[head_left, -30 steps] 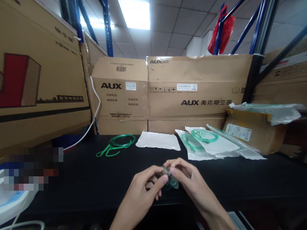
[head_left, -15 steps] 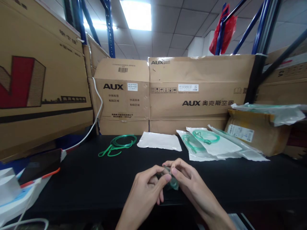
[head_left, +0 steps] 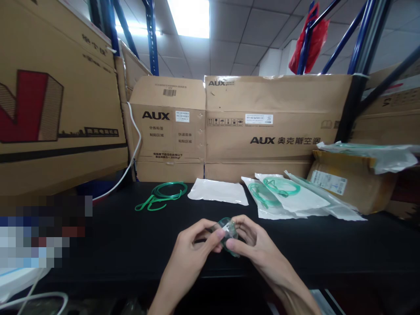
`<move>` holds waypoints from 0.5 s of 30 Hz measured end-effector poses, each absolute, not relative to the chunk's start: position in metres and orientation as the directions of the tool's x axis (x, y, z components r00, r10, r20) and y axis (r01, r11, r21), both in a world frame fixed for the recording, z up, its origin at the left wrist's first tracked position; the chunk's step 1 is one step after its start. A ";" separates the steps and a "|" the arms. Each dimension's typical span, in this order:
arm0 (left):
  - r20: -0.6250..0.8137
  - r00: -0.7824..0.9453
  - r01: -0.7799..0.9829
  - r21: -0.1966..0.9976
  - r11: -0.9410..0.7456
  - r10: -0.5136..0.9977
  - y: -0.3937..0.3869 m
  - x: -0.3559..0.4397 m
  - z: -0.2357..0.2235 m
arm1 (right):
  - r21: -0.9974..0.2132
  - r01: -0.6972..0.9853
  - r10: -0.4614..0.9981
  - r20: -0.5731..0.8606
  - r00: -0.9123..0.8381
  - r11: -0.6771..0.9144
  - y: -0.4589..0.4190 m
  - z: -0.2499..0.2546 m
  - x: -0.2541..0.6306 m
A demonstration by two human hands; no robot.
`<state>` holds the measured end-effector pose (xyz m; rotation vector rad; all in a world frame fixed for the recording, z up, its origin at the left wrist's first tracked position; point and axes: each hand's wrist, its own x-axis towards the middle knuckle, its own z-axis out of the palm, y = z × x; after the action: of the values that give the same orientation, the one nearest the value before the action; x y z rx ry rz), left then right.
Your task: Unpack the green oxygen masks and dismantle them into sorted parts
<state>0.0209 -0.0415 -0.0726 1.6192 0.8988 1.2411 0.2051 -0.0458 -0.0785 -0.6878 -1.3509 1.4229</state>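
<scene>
Grip closed: left hand (head_left: 194, 245) and right hand (head_left: 259, 243) pinch a translucent green item (head_left: 229, 227).

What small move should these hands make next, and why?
Probably the right hand should ease its thumb aside while the left hand holds on: both pinch the small clear-green item, and their fingers hide part of it.

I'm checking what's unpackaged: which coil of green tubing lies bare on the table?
The leftmost coil, directly on the black table; the others lie within the packets at right.
</scene>
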 end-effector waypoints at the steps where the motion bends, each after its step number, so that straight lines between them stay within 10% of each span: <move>1: 0.332 0.247 0.033 0.936 -0.350 0.910 -0.042 0.021 -0.072 | -0.947 -0.293 0.916 0.230 -0.328 0.133 -0.046 -0.078 0.206; 15: 0.336 0.324 0.033 0.930 -0.366 0.884 -0.043 0.013 -0.071 | -0.949 -0.264 0.921 0.249 -0.299 0.171 -0.048 -0.079 0.212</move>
<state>0.0131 -0.0427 -0.0710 1.6751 0.8366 1.1692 0.2124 -0.0476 -0.0787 -0.6983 -1.3580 1.3799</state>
